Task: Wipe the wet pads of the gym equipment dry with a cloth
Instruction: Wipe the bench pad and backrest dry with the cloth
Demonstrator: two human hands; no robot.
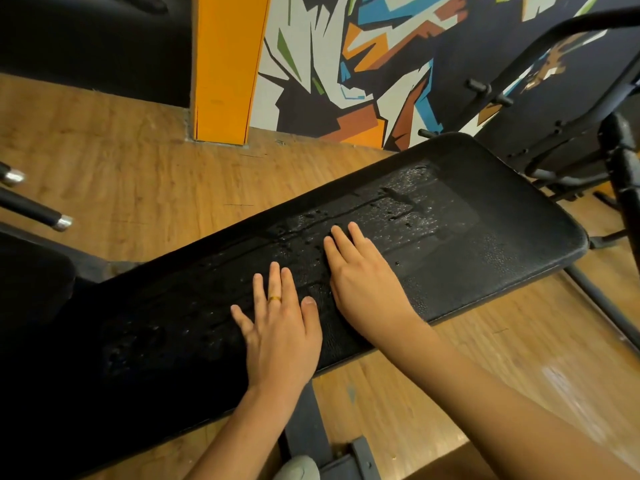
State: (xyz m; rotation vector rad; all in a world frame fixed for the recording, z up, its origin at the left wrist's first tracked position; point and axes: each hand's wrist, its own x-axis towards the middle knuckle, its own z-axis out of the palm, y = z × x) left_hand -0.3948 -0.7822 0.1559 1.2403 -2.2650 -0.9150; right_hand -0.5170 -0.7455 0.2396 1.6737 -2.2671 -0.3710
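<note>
My left hand [280,337] and right hand [363,282] rest spread flat on one wet black pad [485,237]; one orange pillar [225,64] stands far left.

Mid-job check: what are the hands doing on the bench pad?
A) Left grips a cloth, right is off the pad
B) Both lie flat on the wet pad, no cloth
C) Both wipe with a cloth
B: the left hand and right hand rest with straight fingers on the wet, water-beaded pad, holding nothing.
</note>
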